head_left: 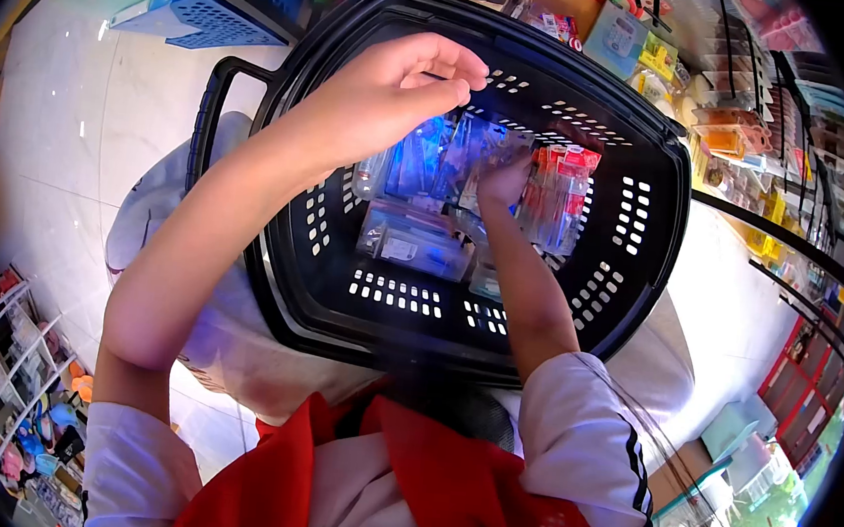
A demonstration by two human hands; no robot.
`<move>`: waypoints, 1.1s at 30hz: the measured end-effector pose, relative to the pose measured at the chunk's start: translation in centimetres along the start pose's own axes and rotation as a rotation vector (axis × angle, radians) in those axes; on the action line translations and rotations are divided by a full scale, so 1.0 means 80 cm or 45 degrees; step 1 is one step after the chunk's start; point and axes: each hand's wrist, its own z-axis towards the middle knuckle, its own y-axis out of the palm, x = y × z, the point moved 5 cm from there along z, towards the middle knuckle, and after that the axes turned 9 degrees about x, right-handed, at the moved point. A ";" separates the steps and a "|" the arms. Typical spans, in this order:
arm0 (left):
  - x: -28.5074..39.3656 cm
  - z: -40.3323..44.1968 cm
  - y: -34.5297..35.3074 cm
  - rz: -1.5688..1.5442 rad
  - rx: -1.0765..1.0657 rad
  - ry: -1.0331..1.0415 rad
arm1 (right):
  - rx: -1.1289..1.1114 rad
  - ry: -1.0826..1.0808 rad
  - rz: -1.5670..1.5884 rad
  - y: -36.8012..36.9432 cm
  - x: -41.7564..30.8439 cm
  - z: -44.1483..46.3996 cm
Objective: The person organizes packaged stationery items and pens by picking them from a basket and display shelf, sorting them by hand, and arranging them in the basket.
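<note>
A black plastic basket [632,272] with slotted walls rests across my lap. My left hand [412,87] hovers over its far left part, fingers loosely curled, thumb a little apart, nothing visible in it. Deep inside the basket, my right hand [504,182] reaches among clear packaged goods; its fingers are dim and partly hidden. Just right of it stand red-topped clear packets [559,190]. Bluish clear packets [419,158] lie to its left, and a clear plastic box with a white label [413,248] sits nearer to me.
Shelves of small packaged goods [736,120] line the right side and the far edge. Blue perforated baskets [212,19] stand at the upper left. A white wire rack [5,378] with colourful items is at the lower left. The basket's handle [217,110] juts out leftward.
</note>
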 end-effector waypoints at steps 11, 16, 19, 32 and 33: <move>-0.002 -0.003 0.007 0.005 -0.006 0.010 | -0.344 -0.589 0.263 0.103 -0.003 -0.044; -0.002 -0.003 0.007 -0.012 -0.015 0.015 | -0.584 -0.508 -0.178 0.076 -0.037 -0.071; 0.002 -0.003 0.007 -0.069 -0.024 0.020 | -0.693 -0.589 -0.451 0.061 -0.056 -0.066; 0.065 -0.010 -0.076 -0.356 0.422 0.081 | -1.755 -0.757 1.667 -0.319 -0.298 0.020; 0.068 -0.012 -0.077 -0.388 0.432 0.093 | -1.665 -0.724 1.616 -0.323 -0.316 0.027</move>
